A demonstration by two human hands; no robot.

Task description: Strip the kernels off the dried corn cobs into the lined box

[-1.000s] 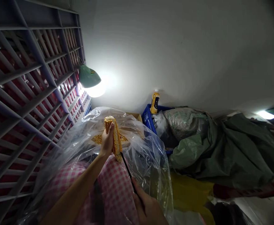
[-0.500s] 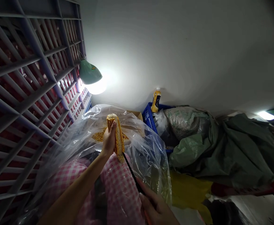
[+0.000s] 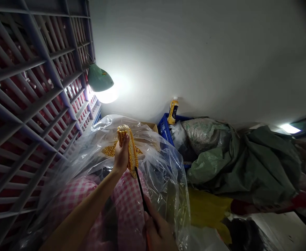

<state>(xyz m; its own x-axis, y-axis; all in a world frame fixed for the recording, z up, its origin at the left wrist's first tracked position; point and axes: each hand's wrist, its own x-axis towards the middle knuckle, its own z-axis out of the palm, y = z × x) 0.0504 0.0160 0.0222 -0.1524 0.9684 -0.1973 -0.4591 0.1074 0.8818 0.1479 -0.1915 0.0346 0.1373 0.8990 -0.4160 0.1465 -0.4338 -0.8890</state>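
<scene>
My left hand (image 3: 121,155) is closed around an ear of dried corn (image 3: 132,151), which stands nearly upright with its lower end towards me. A strip along the cob has no kernels. In my right hand (image 3: 156,226) is a screwdriver (image 3: 140,184) with a thin dark shaft, its handle mostly hidden by the fingers. The shaft's tip touches the lower end of the cob. Behind the left hand, loose yellow kernels (image 3: 109,150) lie in a box lined with a clear plastic sheet (image 3: 165,170). The sheet also spreads over pink checked cloth (image 3: 130,198) on my lap.
Purple-grey slatted crates (image 3: 48,83) rise on the left, with a lit green lamp (image 3: 100,78) hanging from them. Against the wall, a blue crate (image 3: 165,129) holds a yellow bottle (image 3: 173,111) and stuffed bags (image 3: 207,134). A dark green tarp (image 3: 268,164) lies to the right.
My right hand and the screwdriver have shifted left, and the shaft now stands steeper against the cob. The left hand keeps its hold on the corn. The view has shifted slightly.
</scene>
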